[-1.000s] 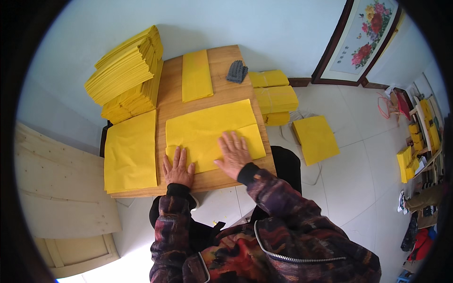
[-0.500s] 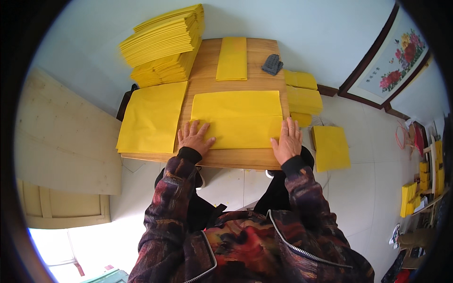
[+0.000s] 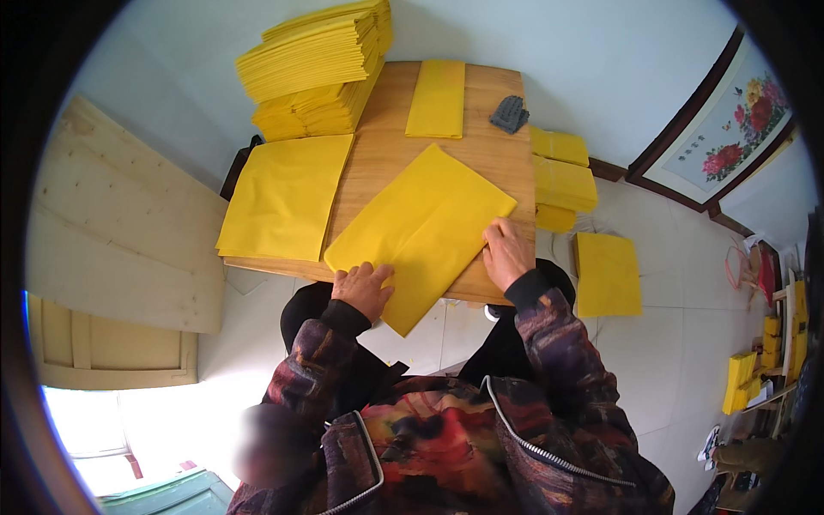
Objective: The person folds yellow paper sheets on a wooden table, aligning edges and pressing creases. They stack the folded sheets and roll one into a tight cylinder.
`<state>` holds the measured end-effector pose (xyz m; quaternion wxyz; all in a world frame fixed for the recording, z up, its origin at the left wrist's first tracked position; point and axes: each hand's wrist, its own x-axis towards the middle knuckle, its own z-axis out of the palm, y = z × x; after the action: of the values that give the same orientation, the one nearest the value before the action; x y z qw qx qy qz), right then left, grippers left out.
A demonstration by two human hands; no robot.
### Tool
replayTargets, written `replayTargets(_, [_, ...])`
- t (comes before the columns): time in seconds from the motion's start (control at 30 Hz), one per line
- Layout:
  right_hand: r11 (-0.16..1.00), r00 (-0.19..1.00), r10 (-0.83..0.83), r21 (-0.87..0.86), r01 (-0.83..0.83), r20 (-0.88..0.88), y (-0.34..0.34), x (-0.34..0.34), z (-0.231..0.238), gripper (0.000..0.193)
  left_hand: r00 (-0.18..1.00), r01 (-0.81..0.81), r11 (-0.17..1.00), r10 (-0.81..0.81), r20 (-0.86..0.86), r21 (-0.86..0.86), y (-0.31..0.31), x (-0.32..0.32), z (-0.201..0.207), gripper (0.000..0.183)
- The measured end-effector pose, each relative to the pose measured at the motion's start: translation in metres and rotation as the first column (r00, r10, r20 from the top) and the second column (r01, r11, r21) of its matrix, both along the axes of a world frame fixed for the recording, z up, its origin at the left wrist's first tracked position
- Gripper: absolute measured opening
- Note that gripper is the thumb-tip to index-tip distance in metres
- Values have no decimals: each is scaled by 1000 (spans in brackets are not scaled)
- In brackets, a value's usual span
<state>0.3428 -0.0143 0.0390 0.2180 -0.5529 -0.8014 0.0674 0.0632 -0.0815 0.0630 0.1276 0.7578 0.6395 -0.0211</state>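
Observation:
A folded yellow sheet (image 3: 421, 227) lies turned at a slant on the wooden table, its lower corner sticking out past the front edge. A crease line runs across its middle. At its lower left edge, my left hand (image 3: 364, 290) rests with its fingers slightly spread on the sheet; it is open. My right hand (image 3: 508, 255) is closed on the sheet's right edge, fingers bent and pinching it. To the left lies a flat pile of larger yellow sheets (image 3: 287, 197).
The wooden table (image 3: 386, 116) also bears a tall stack of folded yellow sheets (image 3: 313, 64), a narrow folded yellow piece (image 3: 436, 99) and a grey knitted item (image 3: 510, 114). Yellow bundles (image 3: 566, 184) and a yellow pile (image 3: 608, 275) stand right of it. A framed flower picture (image 3: 738, 129) leans by the wall.
The yellow sheet has turned from square with the table to a slant, one corner now over the front edge. My left hand moved nearer me; my right hand closed on the sheet's edge.

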Motion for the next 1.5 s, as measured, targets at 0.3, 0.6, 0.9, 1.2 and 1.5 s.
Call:
replayTargets(0.3, [994,979,70,101,-51,-193,57,2,0,19,986,89,965,-121,117,246,11,-6,-4,39])
replayTargets(0.6, [969,965,238,-37,-243,-112,-63,-33,0,42,996,-71,995,68,52,70,13,-11,1,51])
replayTargets(0.9, [981,963,192,-24,-190,192,51,15,9,34,923,80,990,-28,384,-120,-20,35,16,44])
replayTargets(1.2, [975,976,214,-70,-211,32,-30,-5,15,47,964,185,906,-242,108,380,68,-4,-13,43])
replayTargets(1.5, [992,991,119,-52,-116,63,-8,25,2,45,999,-31,988,33,-10,153,33,39,-15,55])
